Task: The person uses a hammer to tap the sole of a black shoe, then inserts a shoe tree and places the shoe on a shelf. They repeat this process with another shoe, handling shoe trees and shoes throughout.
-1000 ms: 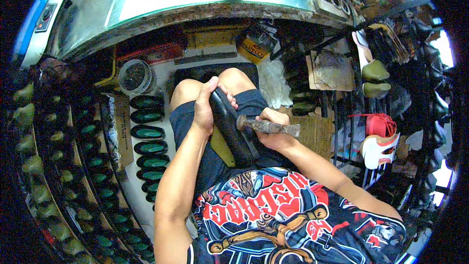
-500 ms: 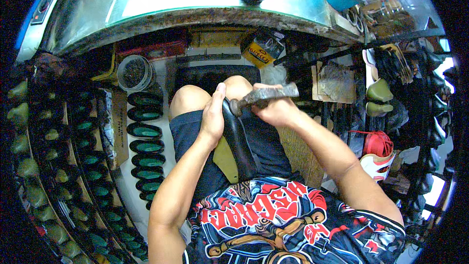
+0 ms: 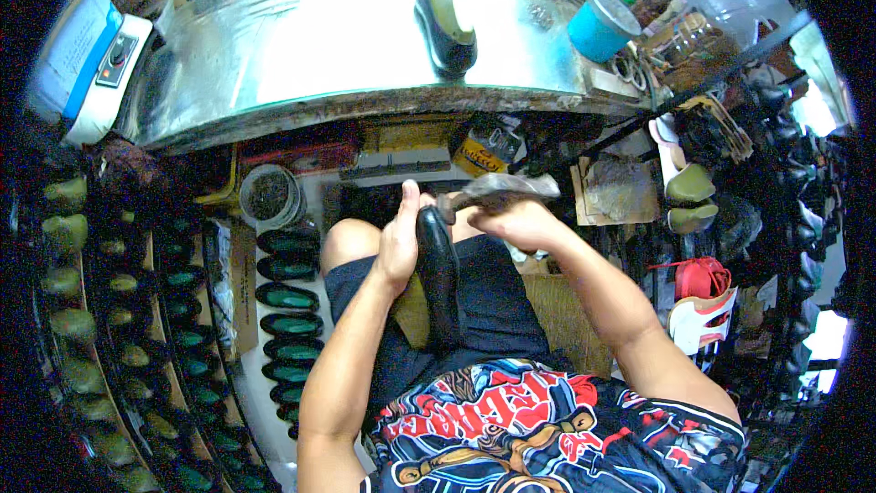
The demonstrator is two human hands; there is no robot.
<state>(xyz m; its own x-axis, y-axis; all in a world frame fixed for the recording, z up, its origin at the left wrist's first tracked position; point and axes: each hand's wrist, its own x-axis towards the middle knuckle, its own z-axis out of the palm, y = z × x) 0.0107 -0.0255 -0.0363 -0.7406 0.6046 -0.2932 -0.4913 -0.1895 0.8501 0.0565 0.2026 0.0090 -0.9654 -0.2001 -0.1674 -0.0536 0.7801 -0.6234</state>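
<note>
A black shoe (image 3: 440,278) lies lengthwise across my lap, its toe end toward my knees. The olive last (image 3: 412,310) inside it shows along the left side. My left hand (image 3: 398,242) is closed round the shoe's left side near the toe, thumb pointing up. Above my right thigh, my right hand (image 3: 518,222) grips a hammer (image 3: 507,187); its head is blurred by motion. The hammer's narrow face is close to the toe's right edge; whether they touch I cannot tell. My right fingers are partly hidden behind the hammer.
A metal-topped workbench (image 3: 301,46) spans the front, bearing another black shoe (image 3: 447,27) and a blue tub (image 3: 602,26). A clear container of small dark bits (image 3: 271,196) stands left of my knees, beside a row of black shoes (image 3: 292,310). Racks of shoes line both sides.
The view has tilted up, so more of the bench shows. The hammer has shifted slightly relative to the toe, and the shoe has turned a little more upright. Both hands keep their holds.
</note>
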